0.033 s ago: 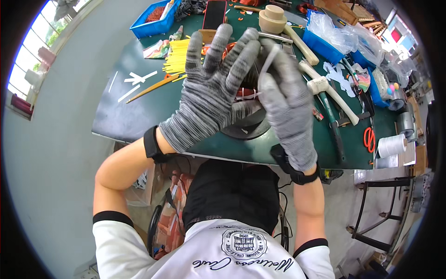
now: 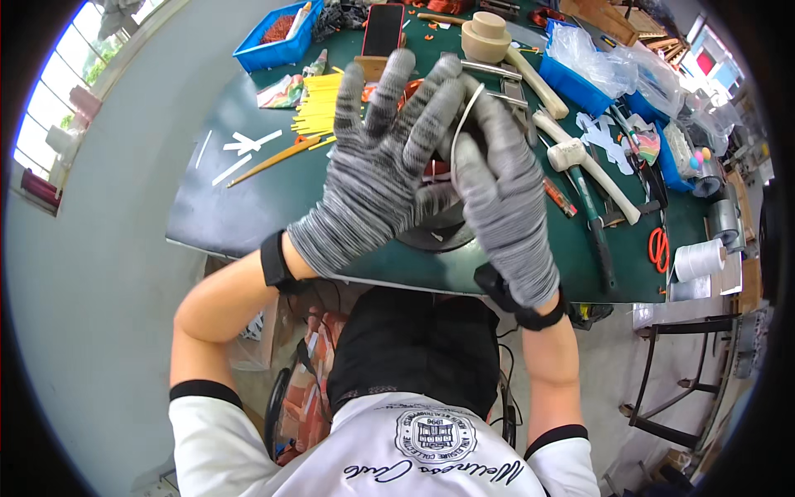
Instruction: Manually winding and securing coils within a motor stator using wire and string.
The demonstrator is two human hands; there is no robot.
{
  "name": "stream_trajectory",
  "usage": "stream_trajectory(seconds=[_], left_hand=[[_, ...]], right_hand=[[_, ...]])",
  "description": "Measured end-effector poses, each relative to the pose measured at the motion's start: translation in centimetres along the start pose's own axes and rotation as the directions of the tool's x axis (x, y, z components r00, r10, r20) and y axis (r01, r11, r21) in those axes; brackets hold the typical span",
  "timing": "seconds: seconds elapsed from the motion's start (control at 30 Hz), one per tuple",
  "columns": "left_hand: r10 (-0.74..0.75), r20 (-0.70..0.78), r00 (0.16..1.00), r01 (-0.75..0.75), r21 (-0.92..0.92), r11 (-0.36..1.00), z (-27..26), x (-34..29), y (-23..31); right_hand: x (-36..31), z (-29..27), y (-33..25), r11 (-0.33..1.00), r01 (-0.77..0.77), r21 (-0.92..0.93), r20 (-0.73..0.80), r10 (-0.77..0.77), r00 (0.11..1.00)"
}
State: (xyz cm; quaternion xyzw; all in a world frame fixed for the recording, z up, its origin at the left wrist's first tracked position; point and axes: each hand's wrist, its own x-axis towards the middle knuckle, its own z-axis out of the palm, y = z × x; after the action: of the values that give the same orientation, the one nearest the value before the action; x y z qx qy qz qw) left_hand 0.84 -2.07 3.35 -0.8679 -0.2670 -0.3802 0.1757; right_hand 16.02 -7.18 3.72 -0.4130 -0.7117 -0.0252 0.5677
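Note:
Grey knitted gloves cover both hands. My left hand (image 2: 368, 170) lies over a dark round metal piece (image 2: 443, 238), its fingers spread and stretched away from me, its thumb on the near side. Reddish wire shows between the hands; most of the round piece is hidden below them. At the right side of that piece, my right hand (image 2: 507, 203) is closed, fingers bent, on a thin white cord (image 2: 458, 124). The cord arcs upward between the two hands. Motion slightly blurs the right fingers, so their exact grip is unclear.
Yellow sticks (image 2: 319, 103), a wooden pointed stick (image 2: 269, 161) and white strips (image 2: 251, 142) lie left. To the right are a white mallet (image 2: 567, 154), a green-handled hammer (image 2: 590, 207), orange scissors (image 2: 658, 248) and a white thread spool (image 2: 698, 261). Blue bins (image 2: 277, 51) stand behind.
My right hand has shifted slightly left and turned. The white cord has swung from a slanted line into a curved loop beside my left fingertips. My left hand has barely moved.

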Motion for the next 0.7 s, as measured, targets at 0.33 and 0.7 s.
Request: stream_trajectory(seconds=[0.33,0.7], left_hand=[[0.035,0.355,0.934,0.13,-0.432,0.892,-0.7,0.1,-0.5],[0.177,0.342,0.923,-0.245,0.164,0.956,0.3,-0.5,1.5]], right_hand=[[-25.3,-16.2,0.6,0.403,-0.909,-0.106,-0.099,0.905,0.413],[-5.8,0.1,0.3,0.927,-0.126,-0.352,0.011,0.139,0.99]])
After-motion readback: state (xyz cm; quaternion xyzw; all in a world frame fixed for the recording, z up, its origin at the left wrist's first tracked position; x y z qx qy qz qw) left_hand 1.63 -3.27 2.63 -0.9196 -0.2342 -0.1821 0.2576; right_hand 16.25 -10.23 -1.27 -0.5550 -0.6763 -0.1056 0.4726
